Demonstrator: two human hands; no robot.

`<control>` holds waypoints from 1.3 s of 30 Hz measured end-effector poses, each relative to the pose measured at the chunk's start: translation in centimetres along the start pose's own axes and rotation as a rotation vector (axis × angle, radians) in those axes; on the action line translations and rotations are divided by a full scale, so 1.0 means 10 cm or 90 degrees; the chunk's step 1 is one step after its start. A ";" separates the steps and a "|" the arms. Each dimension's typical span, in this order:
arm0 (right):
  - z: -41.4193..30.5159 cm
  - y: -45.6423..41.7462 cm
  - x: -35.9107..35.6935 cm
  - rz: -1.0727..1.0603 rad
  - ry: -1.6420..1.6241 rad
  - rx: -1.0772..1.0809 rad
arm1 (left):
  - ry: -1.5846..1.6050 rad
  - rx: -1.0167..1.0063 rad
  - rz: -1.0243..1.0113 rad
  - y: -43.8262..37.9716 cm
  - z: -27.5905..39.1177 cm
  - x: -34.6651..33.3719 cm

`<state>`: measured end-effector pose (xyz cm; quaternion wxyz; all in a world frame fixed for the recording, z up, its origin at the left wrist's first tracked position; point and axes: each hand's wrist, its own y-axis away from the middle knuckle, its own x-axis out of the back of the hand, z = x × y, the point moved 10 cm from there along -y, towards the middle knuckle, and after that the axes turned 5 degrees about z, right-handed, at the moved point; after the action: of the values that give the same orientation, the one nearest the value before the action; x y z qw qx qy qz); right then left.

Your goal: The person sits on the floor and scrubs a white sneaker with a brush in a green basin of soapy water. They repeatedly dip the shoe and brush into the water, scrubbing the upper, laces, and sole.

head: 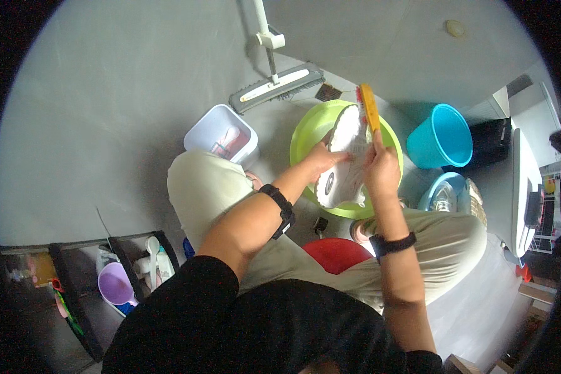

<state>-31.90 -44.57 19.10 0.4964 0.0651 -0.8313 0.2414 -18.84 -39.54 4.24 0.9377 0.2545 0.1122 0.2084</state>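
Note:
My left hand (323, 160) grips a white shoe (346, 173) from its left side, with the thumb across it. The shoe is held tilted over a lime-green plastic basin (304, 128). My right hand (382, 170) is closed around the handle of a scrub brush (369, 107) with a yellow-orange back and red and white bristles. The bristles face left, beside the upper part of the shoe; whether they touch it cannot be told. What lies in the bottom of the basin is mostly hidden by the shoe and hands.
A floor brush (280, 86) leans behind the basin near a floor drain (328, 92). A pale rectangular tub (219, 114) stands left. To the right are a turquoise bucket (427, 140) and a blue basin (427, 191) holding a shoe (444, 198). A purple dipper (116, 283) sits on the lower-left shelf.

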 end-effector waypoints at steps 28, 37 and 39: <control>-0.20 0.57 0.09 -0.065 -0.075 0.140 | 0.179 0.036 -0.081 -0.17 -0.05 0.01; -0.11 0.11 0.01 -0.033 0.036 0.126 | 0.089 0.079 -0.121 0.08 0.10 -0.11; -0.18 0.42 0.07 -0.088 -0.001 0.170 | 0.135 0.066 -0.119 0.05 0.17 -0.02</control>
<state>-32.31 -39.97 18.94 0.4979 0.1874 -0.7860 0.3150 -18.66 -39.94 5.98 0.9214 0.2680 0.2441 0.1399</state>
